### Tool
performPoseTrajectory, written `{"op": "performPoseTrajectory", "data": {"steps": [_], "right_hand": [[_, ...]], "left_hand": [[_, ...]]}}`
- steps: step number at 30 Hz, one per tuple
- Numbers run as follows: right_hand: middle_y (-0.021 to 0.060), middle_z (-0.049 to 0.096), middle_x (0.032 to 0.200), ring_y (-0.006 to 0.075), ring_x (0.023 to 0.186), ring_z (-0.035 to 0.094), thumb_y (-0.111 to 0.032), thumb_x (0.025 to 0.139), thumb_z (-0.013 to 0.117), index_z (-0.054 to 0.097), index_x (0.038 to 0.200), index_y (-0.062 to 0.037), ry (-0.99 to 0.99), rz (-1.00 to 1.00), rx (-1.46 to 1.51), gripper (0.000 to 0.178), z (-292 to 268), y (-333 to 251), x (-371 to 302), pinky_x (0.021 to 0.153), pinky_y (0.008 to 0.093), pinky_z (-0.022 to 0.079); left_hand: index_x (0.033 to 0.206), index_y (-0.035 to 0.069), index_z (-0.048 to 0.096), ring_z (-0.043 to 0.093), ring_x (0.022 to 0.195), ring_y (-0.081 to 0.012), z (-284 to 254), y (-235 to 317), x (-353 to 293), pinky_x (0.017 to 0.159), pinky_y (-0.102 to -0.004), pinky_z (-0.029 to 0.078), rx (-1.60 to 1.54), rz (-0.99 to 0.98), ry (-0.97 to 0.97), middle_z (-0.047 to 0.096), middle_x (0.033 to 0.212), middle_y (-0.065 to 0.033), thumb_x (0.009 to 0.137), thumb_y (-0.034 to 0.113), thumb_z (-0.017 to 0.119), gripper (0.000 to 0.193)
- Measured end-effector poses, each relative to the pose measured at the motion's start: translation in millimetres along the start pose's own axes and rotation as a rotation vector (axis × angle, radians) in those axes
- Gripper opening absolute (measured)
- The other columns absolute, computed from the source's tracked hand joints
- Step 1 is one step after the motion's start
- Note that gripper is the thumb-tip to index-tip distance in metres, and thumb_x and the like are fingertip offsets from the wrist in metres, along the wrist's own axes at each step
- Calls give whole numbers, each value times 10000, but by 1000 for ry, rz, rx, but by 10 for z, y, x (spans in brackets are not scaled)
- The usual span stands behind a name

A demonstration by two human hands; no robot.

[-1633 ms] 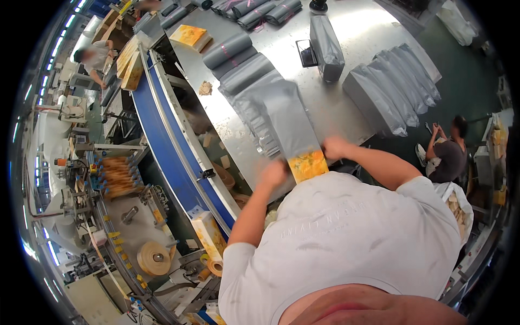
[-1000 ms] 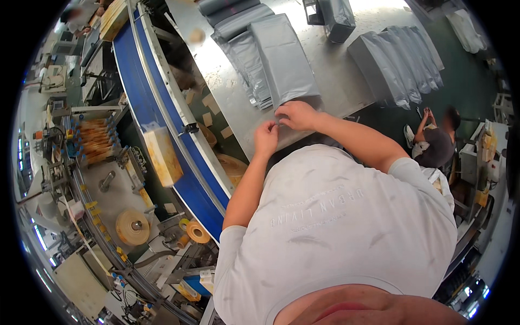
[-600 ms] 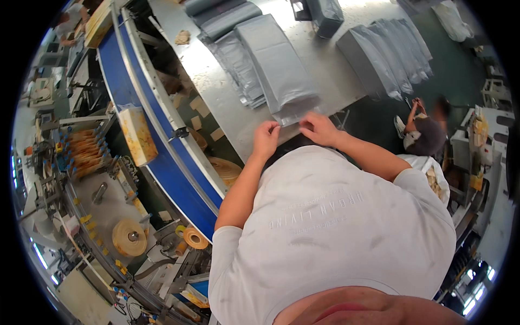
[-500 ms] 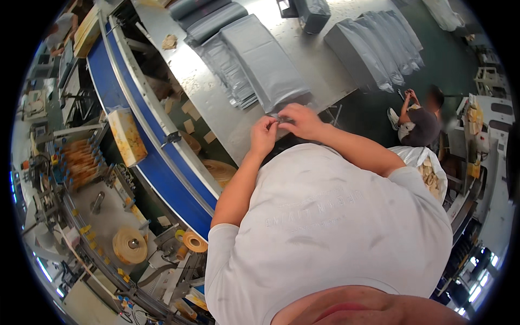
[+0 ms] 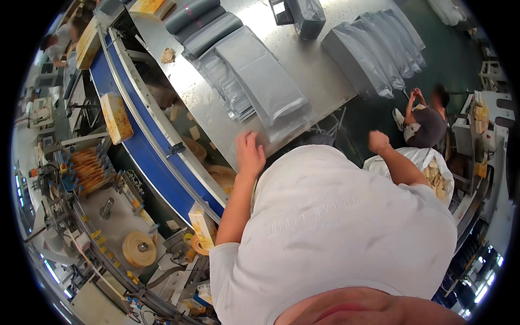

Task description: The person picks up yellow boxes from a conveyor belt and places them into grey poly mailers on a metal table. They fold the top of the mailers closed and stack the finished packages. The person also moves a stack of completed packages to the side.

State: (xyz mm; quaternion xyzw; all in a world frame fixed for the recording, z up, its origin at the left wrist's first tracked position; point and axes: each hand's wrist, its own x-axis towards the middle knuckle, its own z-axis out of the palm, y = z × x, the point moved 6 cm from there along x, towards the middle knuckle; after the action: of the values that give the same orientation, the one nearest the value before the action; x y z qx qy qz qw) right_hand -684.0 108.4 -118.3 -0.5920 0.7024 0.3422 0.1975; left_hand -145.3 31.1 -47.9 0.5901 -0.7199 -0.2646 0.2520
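My left hand (image 5: 250, 154) is at the near edge of the metal table (image 5: 319, 76), its bent fingers apart and nothing visible in them. Just beyond it lies a flat stack of grey plastic bags (image 5: 262, 70), whose clear, thin near ends hang toward the table's edge. Out to the right, away from the table, my right hand (image 5: 378, 142) is closed like a fist. What it holds, if anything, is hidden. Below that hand stands a white sack (image 5: 400, 156) with crumpled tan scraps (image 5: 435, 181) inside.
Grey rolls (image 5: 192, 13) lie at the table's far left, and more grey bags (image 5: 374, 49) are heaped at its right. A blue conveyor belt (image 5: 154, 176) carries yellow-and-white packs (image 5: 116, 118) along my left. A co-worker (image 5: 430, 119) crouches to the right.
My hands were together at the grey bags' near end; now they are apart. The right swung right toward the sack, and the left drew back slightly. Packs moved along the conveyor.
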Motion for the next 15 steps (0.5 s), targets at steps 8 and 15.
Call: {"op": "performPoseTrajectory", "data": {"steps": [8, 15], "right_hand": [[74, 724, 800, 143, 647, 675, -361, 919, 813, 719, 915, -51, -460, -425, 932, 324, -1380, -2301, 170, 593, 284, 536], [27, 694, 774, 129, 628, 637, -194, 993, 702, 711, 888, -76, -593, -404, 1651, 159, -512, -1681, 160, 565, 279, 511]], "left_hand": [[1164, 197, 674, 377, 1517, -312, 83, 442, 465, 1217, -491, 366, 390, 740, -7, 459, 1602, -41, 812, 26, 704, 392], [1009, 88, 773, 401, 1534, -218, 74, 438, 566, 1226, -429, 374, 436, 762, -191, 490, 1616, 9, 940, 134, 661, 139]]}}
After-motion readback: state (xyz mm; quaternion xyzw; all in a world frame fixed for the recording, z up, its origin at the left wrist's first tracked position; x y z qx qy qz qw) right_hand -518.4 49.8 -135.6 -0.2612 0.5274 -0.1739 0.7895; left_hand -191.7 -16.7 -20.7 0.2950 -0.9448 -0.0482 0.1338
